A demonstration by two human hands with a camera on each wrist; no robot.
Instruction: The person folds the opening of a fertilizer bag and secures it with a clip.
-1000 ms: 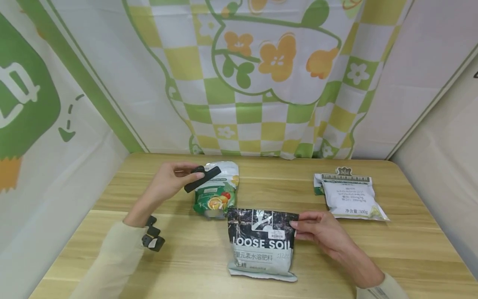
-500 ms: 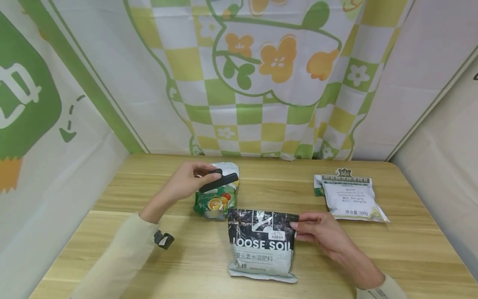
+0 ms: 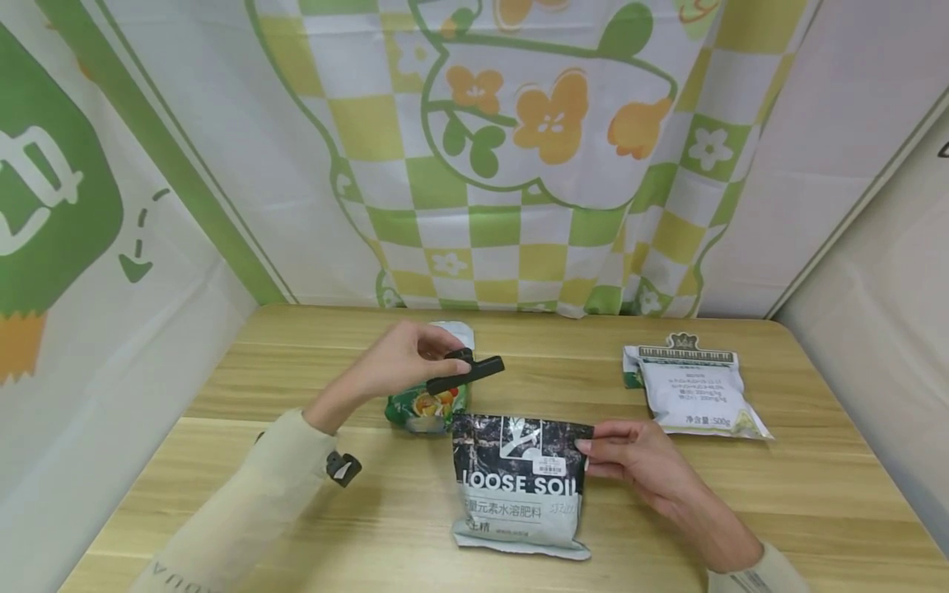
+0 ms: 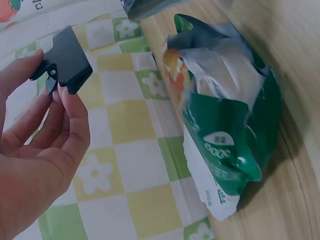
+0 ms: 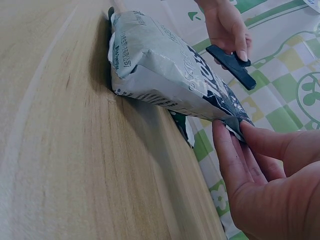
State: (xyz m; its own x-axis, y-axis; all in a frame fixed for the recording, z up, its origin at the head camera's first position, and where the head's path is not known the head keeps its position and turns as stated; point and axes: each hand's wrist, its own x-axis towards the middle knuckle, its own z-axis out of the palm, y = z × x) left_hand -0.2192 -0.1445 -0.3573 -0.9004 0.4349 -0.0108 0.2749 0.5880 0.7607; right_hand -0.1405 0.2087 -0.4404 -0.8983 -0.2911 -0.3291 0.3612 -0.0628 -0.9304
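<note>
At frame's lower centre, a slanting clip (image 3: 485,369) is being pinched by left hand (image 3: 404,358) above soil bag (image 3: 519,494) being pinched by right hand (image 3: 638,457).

The left forearm (image 3: 245,502), in a pale sleeve, reaches from the near left toward the far middle. The left grip (image 3: 408,360) is raised and points right, its left thumb (image 4: 19,72) pinching against the left index finger (image 4: 76,120) while the other fingers curl beside it. The right forearm (image 3: 712,527) slants from the near right toward the left and far, bare beyond its cuff (image 3: 752,576). The right grip (image 3: 630,457) pinches between right thumb (image 5: 265,142) and slightly bent fingers. Both grips stay well apart, the left one farther.
</note>
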